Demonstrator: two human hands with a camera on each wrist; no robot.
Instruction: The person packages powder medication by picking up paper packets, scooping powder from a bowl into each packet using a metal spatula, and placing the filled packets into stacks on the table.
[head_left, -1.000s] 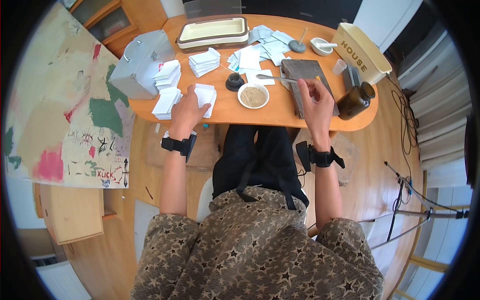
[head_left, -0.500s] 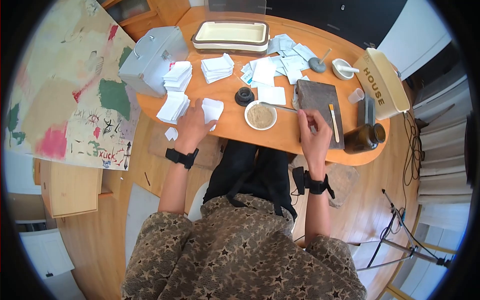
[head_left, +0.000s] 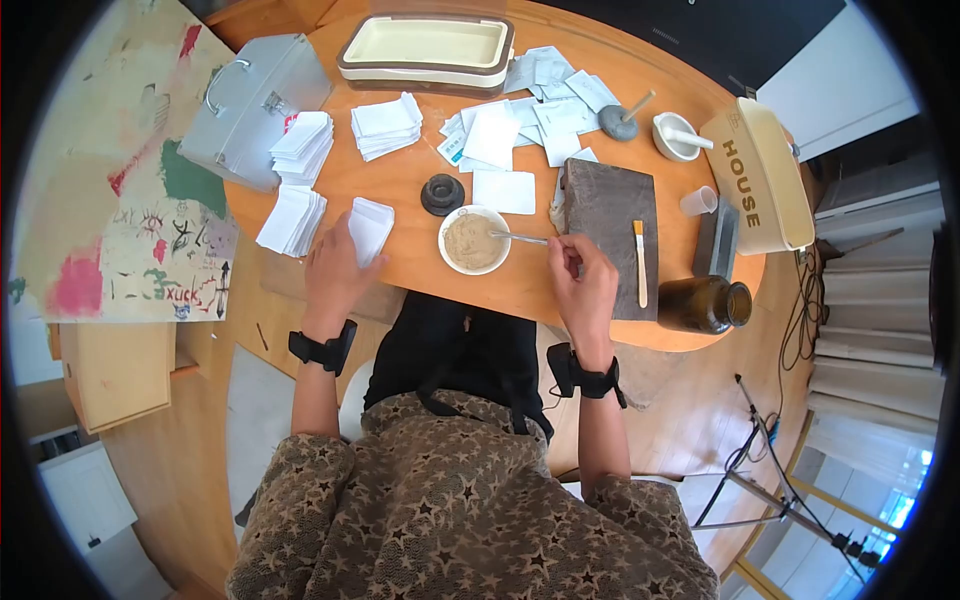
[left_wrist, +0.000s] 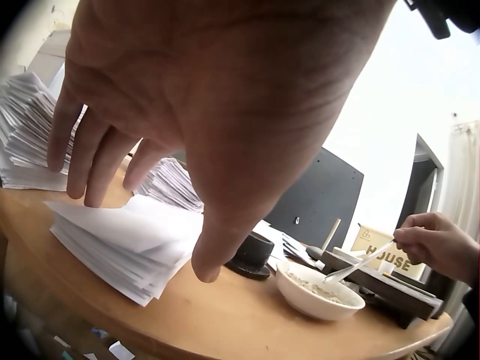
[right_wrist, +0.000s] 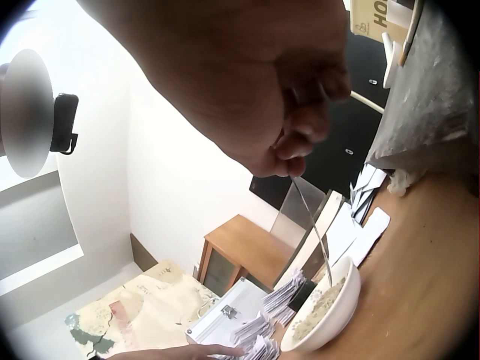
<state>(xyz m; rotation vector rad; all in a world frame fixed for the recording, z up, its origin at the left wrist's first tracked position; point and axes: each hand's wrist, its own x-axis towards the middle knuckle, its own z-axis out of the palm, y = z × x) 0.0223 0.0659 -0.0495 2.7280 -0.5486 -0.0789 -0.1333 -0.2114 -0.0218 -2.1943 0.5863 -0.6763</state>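
Observation:
My right hand point(head_left: 583, 285) pinches the thin handle of a metal spoon point(head_left: 520, 237) between thumb and fingertips. The spoon's far end dips into beige powder point(head_left: 466, 242) in a small white bowl point(left_wrist: 311, 301), where the powder hides its tip. My left hand point(head_left: 335, 272) lies by a small stack of white papers point(head_left: 371, 228), nearest the table's front edge. In the left wrist view its fingers are loosely extended over that stack, thumb at the near right side, gripping nothing. Behind the bowl sits a dark round stopper-like piece point(head_left: 442, 194).
More white paper stacks point(head_left: 291, 220) and a silver case point(head_left: 260, 110) stand left. Scattered packets point(head_left: 565, 120) lie behind the bowl. To the right are a dark board point(head_left: 605, 210) with a brush point(head_left: 640, 265), a brown jar point(head_left: 690, 305), a mortar point(head_left: 672, 148) and a HOUSE bin point(head_left: 760, 180).
The spoon's tip has come down from over the white card behind the bowl into the powder. My left hand has stayed at the paper stack, while the head view has shifted.

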